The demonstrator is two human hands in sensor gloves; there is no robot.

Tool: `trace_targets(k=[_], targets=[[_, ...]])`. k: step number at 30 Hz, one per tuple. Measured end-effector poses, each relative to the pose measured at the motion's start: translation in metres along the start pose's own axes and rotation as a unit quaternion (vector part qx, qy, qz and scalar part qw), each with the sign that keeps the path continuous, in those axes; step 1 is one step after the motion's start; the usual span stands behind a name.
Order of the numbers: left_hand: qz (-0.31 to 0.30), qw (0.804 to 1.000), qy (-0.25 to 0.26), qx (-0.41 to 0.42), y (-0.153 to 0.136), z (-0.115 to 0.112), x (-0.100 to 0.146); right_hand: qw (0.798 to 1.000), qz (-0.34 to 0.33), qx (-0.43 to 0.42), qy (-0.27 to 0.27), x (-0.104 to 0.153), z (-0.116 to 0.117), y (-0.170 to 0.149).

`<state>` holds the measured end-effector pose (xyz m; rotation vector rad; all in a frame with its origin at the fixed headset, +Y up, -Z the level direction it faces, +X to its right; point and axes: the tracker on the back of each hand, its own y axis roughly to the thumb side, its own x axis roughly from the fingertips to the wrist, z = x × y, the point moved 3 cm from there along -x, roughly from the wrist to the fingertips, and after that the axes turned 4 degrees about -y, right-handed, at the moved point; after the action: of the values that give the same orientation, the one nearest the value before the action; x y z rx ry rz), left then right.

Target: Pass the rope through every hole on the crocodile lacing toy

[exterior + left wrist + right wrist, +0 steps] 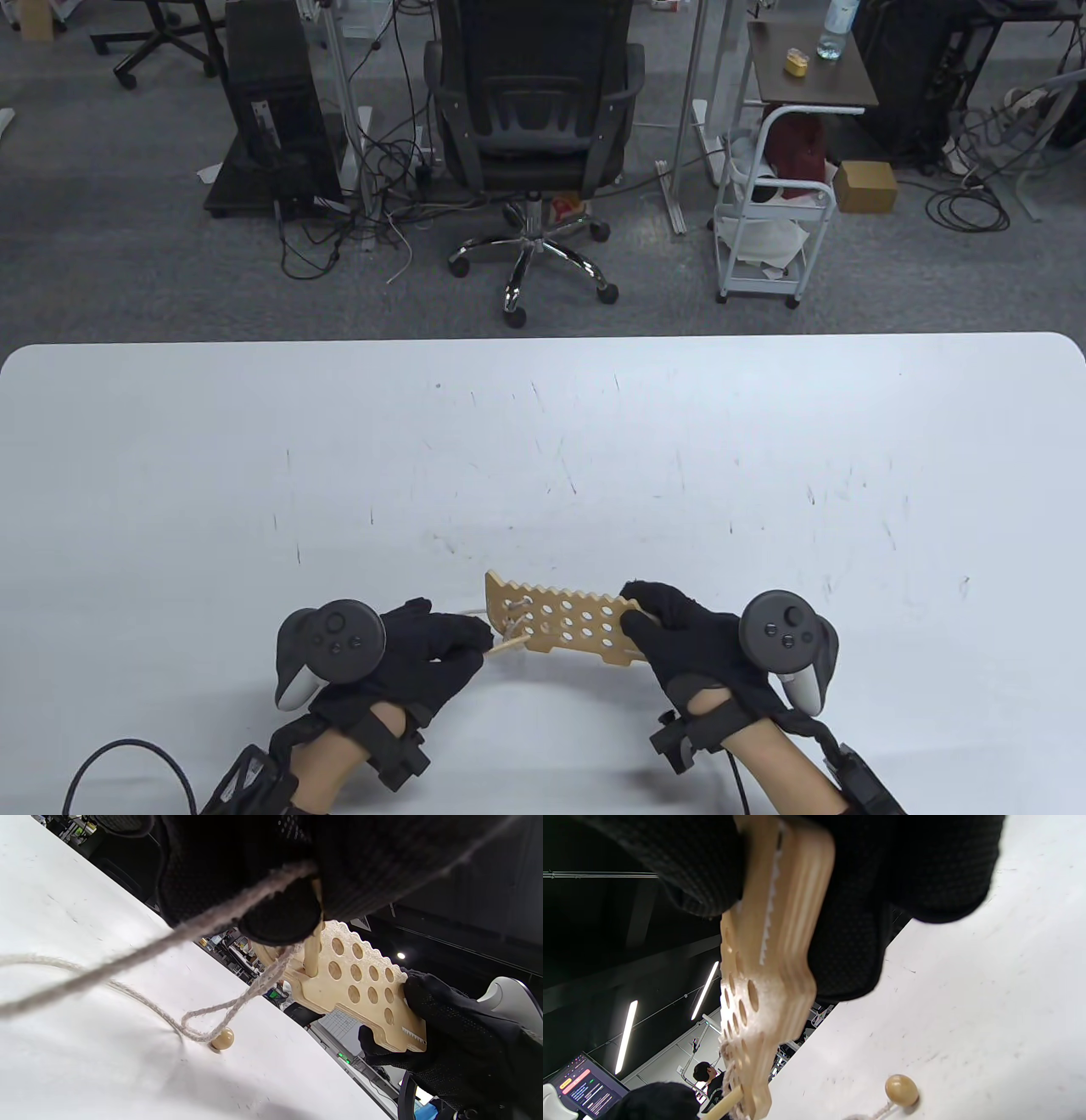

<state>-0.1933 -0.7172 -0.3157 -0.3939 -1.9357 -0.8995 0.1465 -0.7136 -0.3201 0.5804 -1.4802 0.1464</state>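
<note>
Over the white desk [543,441] your right hand [687,641] grips the crocodile board [564,624]; left hand [428,649] fingers pinch the wooden needle [509,647] and rope [140,950]

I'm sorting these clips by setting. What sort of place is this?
Probably an office or lab workspace: beyond the white table stand a black office chair, a computer tower with loose cables on grey carpet, and a white utility cart.
</note>
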Motion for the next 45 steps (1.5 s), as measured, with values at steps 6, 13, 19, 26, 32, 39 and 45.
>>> trace_targets(k=[6,13,19,26,32,39,45], targets=[[-0.007,1.0,0.009,0.005,0.001,0.001,0.001,1.0,-0.003,-0.001,0.001,0.001,0.003,0.002],[-0.028,0.998,0.051,0.024,0.008,0.006,0.002,1.0,0.007,-0.018,-0.002,0.001,0.004,-0.001],[-0.036,0.997,0.072,0.018,0.01,0.007,0.004,0.999,0.015,-0.031,-0.005,0.002,0.004,-0.001],[-0.029,0.991,0.128,-0.027,0.012,0.012,0.009,0.999,0.019,-0.051,-0.001,0.003,0.007,-0.002],[-0.02,0.991,0.126,-0.047,0.013,0.011,0.01,0.998,0.02,-0.06,0.013,0.005,0.014,0.0],[-0.018,0.989,0.127,-0.071,0.015,0.009,0.009,0.996,0.021,-0.081,0.025,0.007,0.018,0.003],[-0.018,0.987,0.124,-0.098,0.018,0.005,0.008,0.993,0.03,-0.107,0.044,0.009,0.024,0.003]])
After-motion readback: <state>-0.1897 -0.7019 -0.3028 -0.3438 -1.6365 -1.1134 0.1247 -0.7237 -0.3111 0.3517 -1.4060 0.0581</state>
